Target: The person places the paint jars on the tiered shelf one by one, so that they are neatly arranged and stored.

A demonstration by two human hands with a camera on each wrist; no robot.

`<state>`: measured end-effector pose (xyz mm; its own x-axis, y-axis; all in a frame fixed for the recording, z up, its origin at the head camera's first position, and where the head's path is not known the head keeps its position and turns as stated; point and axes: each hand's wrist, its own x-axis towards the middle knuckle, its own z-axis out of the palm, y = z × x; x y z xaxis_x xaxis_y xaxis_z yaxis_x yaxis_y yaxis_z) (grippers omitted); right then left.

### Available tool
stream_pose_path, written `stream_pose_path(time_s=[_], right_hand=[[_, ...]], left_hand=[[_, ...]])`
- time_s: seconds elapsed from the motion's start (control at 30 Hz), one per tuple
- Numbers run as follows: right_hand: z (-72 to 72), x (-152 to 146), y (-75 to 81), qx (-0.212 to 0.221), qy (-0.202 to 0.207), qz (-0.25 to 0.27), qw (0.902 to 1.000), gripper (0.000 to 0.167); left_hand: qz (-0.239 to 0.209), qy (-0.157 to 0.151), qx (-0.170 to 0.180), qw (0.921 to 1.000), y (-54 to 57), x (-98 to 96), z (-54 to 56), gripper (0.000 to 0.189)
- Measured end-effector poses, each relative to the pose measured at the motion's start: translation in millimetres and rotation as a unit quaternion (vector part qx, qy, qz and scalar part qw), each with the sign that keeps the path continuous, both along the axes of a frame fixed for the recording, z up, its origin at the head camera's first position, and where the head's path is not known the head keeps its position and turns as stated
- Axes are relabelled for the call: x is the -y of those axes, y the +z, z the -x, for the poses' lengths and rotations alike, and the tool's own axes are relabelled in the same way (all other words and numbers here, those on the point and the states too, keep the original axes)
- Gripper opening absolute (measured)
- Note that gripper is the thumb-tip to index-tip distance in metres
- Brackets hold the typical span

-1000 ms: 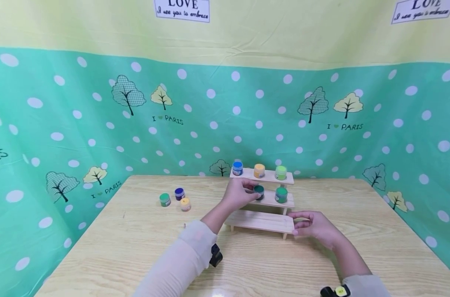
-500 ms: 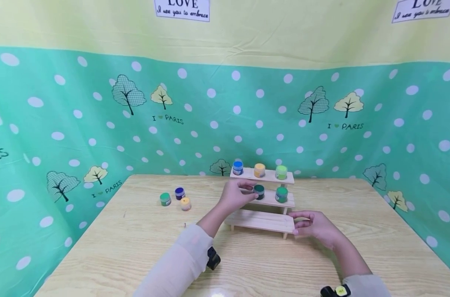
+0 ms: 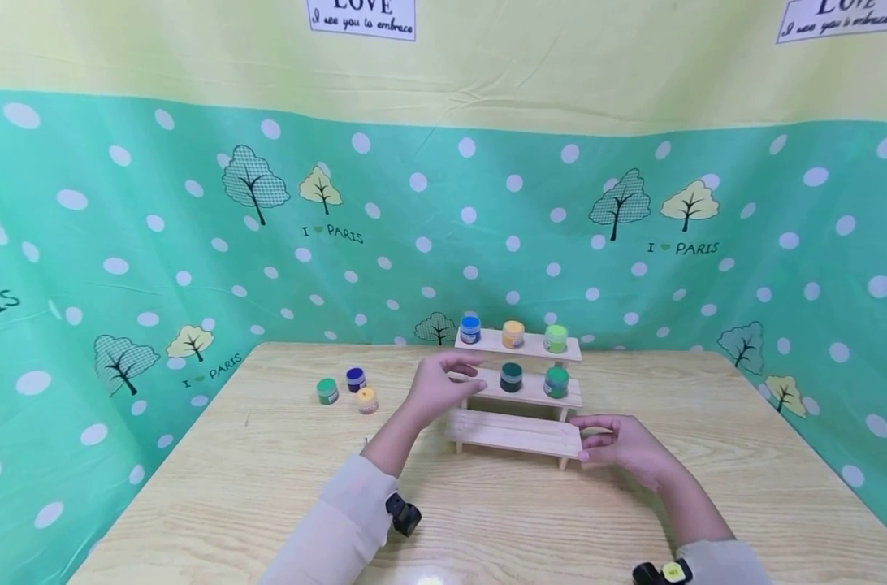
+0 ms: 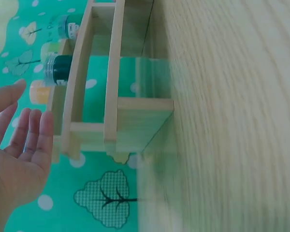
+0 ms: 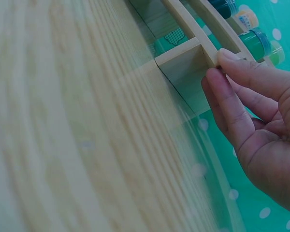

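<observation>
A three-step wooden rack (image 3: pixel 517 431) stands on the table. Its middle step carries a dark green paint jar (image 3: pixel 511 378) and a green paint jar (image 3: pixel 556 383). On the top step sit a blue jar (image 3: pixel 470 330), an orange jar (image 3: pixel 512 334) and a light green jar (image 3: pixel 555 339). My left hand (image 3: pixel 439 387) is at the middle step's left end, apart from the dark green jar, holding nothing; the left wrist view shows its fingers loosely spread. With thumb and fingers, my right hand (image 5: pixel 261 116) pinches the right end of the lowest step.
Left of the rack, three more jars stand on the wooden table (image 3: pixel 268 487): a green one (image 3: pixel 327 391), a purple one (image 3: pixel 355 379) and a yellow-orange one (image 3: pixel 366 400). A patterned green cloth (image 3: pixel 385 284) hangs behind the table.
My left hand has let go of the dark green jar and drawn back to the left. The jar stays on the middle step. My right hand keeps its place on the rack.
</observation>
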<state>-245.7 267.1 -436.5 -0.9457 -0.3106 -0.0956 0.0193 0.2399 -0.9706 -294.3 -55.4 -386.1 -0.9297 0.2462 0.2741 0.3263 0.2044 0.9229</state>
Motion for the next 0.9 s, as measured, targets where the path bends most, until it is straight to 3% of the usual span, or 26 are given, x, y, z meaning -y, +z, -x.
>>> stream_pose_path(time_s=[0.33, 0.67, 0.9], right_hand=[[-0.4, 1.6, 1.6, -0.001, -0.005, -0.008, 1.0, 0.066], [-0.1, 0.3, 0.0, -0.001, -0.001, -0.009, 1.0, 0.066], [0.1, -0.3, -0.1, -0.001, 0.005, -0.003, 1.0, 0.066]], left_hand=[[-0.008, 0.027, 0.001, 0.9996, -1.5, 28.5, -6.5, 0.037], [-0.035, 0.038, 0.025, 0.9984, 1.9, 49.9, -14.3, 0.035], [-0.043, 0.043, 0.022, 0.9979, 4.0, 67.6, -17.5, 0.036]])
